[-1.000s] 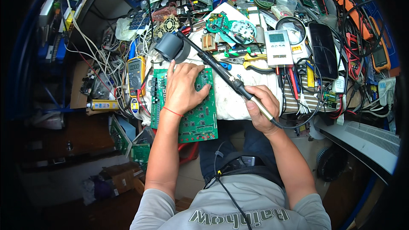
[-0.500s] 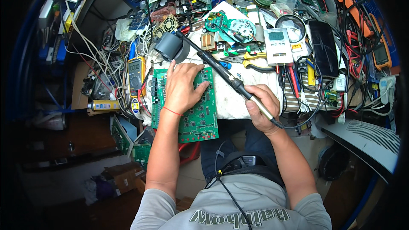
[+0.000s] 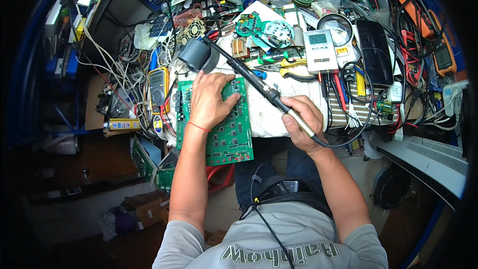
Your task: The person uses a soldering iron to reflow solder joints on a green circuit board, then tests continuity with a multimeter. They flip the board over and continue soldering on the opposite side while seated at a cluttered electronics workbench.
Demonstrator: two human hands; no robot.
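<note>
L hand point(image 3: 211, 100) flat, fingers spread, pressing green PCB point(image 3: 219, 129) on white cloth point(image 3: 279, 114) at bench edge; R hand point(image 3: 302, 122) clenched round iron point(image 3: 259, 82) handle, tip up-left by grey stand point(image 3: 198, 56), beside yellow meter point(image 3: 158, 83).

Green circuit board point(image 3: 224, 134), black soldering iron point(image 3: 249, 77), yellow multimeter point(image 3: 158, 88), white cloth point(image 3: 279, 114), striped cloth point(image 3: 343, 112).

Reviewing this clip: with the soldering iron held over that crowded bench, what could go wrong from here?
The soldering iron in the right hand crosses close above the left hand that presses the green circuit board; a slip could burn fingers. Its tip points at the dark round holder amid loose wires, which might get scorched. The board overhangs the bench edge and could tip if the hand lifts.
</note>
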